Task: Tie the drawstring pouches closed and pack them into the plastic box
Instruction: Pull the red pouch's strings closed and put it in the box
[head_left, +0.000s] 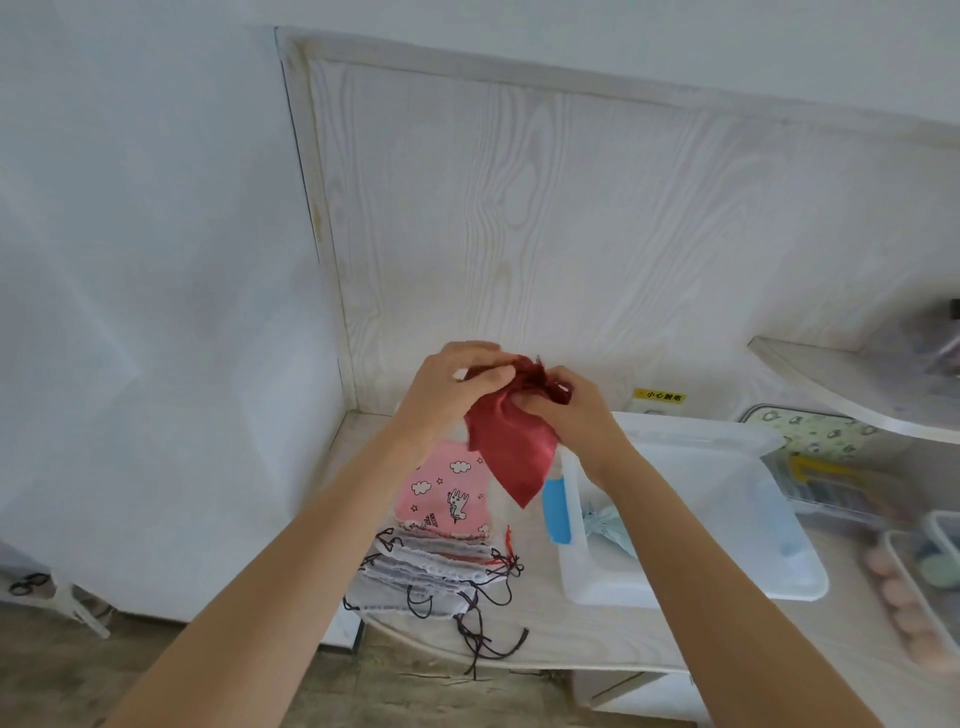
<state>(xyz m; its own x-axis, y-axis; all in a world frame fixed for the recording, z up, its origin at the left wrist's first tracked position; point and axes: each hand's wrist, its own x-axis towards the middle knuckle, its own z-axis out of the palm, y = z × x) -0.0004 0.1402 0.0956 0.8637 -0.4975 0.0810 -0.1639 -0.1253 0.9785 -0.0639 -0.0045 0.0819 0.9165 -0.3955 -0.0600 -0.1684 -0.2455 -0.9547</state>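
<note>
A red satin drawstring pouch (511, 447) hangs in the air above the table, its gathered mouth pinched between both hands. My left hand (449, 387) grips the left side of the mouth. My right hand (576, 410) holds the right side, where the cord is. Below lies a stack of flat pouches (441, 551) with dark cords, a pink cloud-print one on top. To the right stands the clear plastic box (753, 519) with a blue latch; a light-blue tied pouch (610, 527) lies inside it.
The white wood-grain table (571, 634) meets a wall panel behind. A shelf (831, 384) juts out at the right. Trays with small round items (904, 603) sit at the far right. Scissors (26, 582) rest at the far left.
</note>
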